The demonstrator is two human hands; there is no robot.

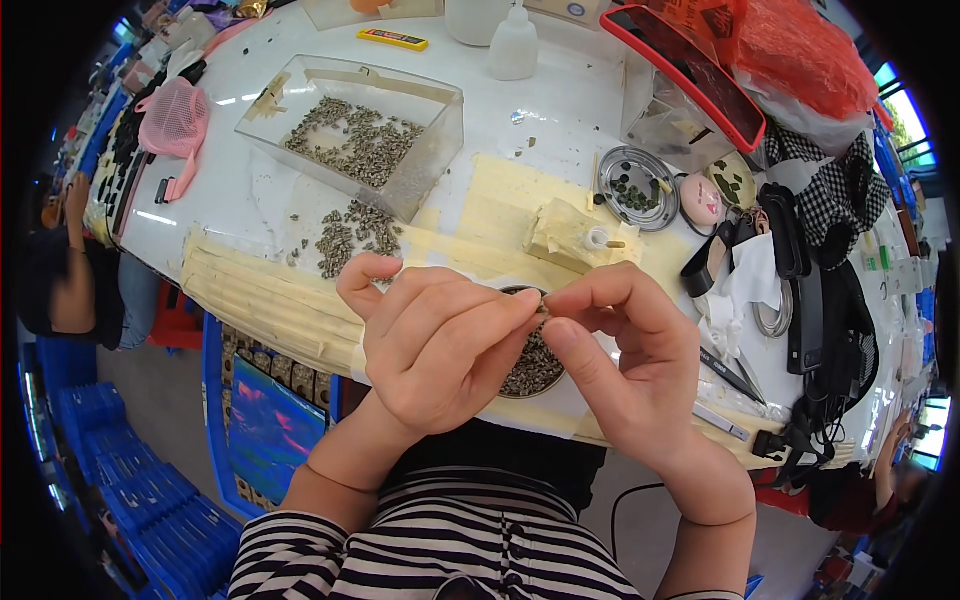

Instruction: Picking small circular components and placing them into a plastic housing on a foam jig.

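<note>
My left hand and my right hand meet over the table's near edge, thumbs and forefingers pinched together. Between the fingertips is a tiny metallic piece, mostly covered, so its exact kind does not show. Right below sits a round dish full of small grey-brown metal parts, partly hidden by my hands. Just beyond them stands a block wrapped in cream tape, with a small white cup and a thin stick on it. Similar parts lie in a loose pile past my left hand.
A clear plastic box holds many more parts. Farther right are a round clear dish of dark green pieces, a red-framed phone, tweezers and black straps. A white squeeze bottle stands at the back.
</note>
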